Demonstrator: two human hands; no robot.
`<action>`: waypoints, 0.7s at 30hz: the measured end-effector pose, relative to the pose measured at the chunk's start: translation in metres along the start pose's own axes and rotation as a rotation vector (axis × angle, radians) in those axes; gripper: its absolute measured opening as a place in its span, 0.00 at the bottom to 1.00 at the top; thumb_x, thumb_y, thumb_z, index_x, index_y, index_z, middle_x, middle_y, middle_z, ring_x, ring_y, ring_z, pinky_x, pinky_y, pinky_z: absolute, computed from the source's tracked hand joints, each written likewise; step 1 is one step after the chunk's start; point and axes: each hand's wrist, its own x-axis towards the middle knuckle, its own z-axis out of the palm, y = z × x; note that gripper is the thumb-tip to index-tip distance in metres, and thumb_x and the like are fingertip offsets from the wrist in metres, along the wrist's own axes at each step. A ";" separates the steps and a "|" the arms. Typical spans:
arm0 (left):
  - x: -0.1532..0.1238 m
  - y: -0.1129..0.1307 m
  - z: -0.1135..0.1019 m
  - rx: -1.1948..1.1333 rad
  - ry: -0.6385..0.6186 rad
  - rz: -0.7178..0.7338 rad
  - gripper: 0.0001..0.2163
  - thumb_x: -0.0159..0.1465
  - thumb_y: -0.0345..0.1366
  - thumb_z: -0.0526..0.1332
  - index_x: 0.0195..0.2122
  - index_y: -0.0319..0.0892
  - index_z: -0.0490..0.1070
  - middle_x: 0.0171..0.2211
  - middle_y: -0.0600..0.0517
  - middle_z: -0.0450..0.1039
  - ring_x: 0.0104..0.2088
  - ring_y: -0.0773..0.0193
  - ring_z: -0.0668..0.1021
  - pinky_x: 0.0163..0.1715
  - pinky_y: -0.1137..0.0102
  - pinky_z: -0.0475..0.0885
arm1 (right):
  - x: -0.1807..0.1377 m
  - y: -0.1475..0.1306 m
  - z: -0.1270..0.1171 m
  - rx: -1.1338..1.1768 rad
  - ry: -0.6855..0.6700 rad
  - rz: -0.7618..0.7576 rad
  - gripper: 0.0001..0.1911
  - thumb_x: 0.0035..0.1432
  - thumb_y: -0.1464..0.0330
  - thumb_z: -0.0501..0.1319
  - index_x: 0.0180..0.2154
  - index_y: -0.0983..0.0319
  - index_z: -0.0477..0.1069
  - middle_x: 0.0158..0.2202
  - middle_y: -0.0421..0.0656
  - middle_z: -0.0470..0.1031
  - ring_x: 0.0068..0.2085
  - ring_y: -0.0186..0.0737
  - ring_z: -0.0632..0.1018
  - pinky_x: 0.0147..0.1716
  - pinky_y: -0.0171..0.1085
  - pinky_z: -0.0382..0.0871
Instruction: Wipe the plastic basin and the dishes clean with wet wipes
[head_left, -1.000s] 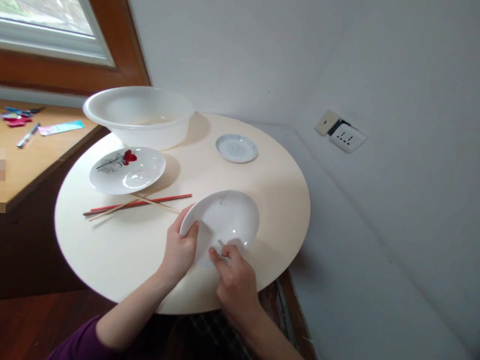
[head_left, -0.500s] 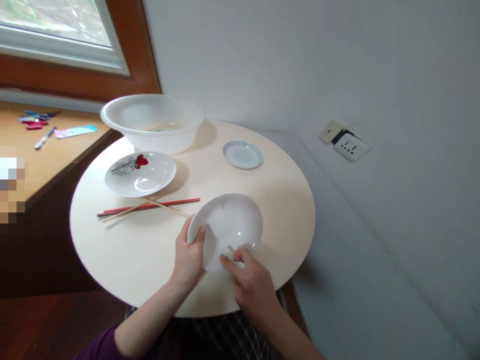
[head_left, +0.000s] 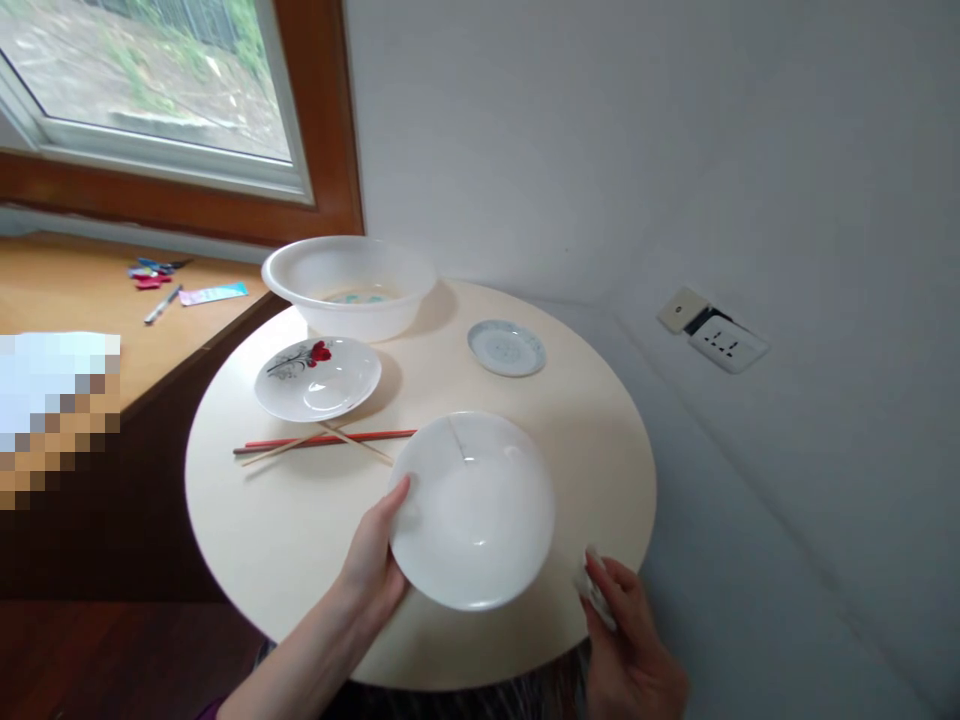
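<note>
My left hand [head_left: 382, 540] grips the left rim of a plain white dish [head_left: 480, 520], thumb on the inside. The dish is held above the round table, its inner face tilted toward me, with a thin dark line near the far rim. To the right of the dish, apart from it, my right hand [head_left: 626, 630] pinches a small crumpled white wad [head_left: 598, 590], perhaps tissue or cloth. Left of the dish lie red chopsticks [head_left: 360, 437] and pale wooden chopsticks [head_left: 352, 441], crossing each other. Behind them rests a white dish with a red flower [head_left: 319, 382].
On the round cream table [head_left: 247, 540], a translucent white basin [head_left: 352, 300] stands at the back left. A small blue-patterned plate [head_left: 507, 348] lies at the back. A wooden desk [head_left: 60, 290] adjoins on the left; a wall with a socket [head_left: 727, 345] is on the right.
My right hand has moved off the dish's inside, out to the right, with the white wad. My left hand has turned the dish more face-up. The camera view has shifted.
</note>
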 end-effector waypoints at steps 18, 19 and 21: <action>0.001 -0.008 -0.018 0.197 -0.042 -0.065 0.12 0.58 0.36 0.60 0.41 0.34 0.70 0.28 0.44 0.77 0.28 0.55 0.79 0.29 0.66 0.74 | 0.018 -0.063 0.050 1.110 -0.156 0.730 0.10 0.42 0.70 0.69 0.30 0.54 0.76 0.26 0.36 0.73 0.22 0.25 0.67 0.21 0.24 0.66; 0.001 -0.009 -0.018 0.263 -0.027 -0.009 0.11 0.58 0.36 0.61 0.40 0.35 0.70 0.28 0.45 0.77 0.27 0.57 0.78 0.27 0.67 0.73 | 0.016 -0.069 0.054 1.127 -0.168 0.725 0.11 0.41 0.69 0.69 0.31 0.54 0.76 0.27 0.37 0.73 0.22 0.25 0.66 0.20 0.24 0.65; -0.003 -0.009 -0.019 0.364 -0.027 0.095 0.11 0.58 0.36 0.62 0.39 0.36 0.70 0.30 0.47 0.77 0.28 0.59 0.78 0.27 0.69 0.72 | 0.013 -0.082 0.060 1.141 -0.213 0.696 0.11 0.41 0.68 0.70 0.31 0.54 0.76 0.29 0.38 0.74 0.21 0.25 0.64 0.19 0.25 0.63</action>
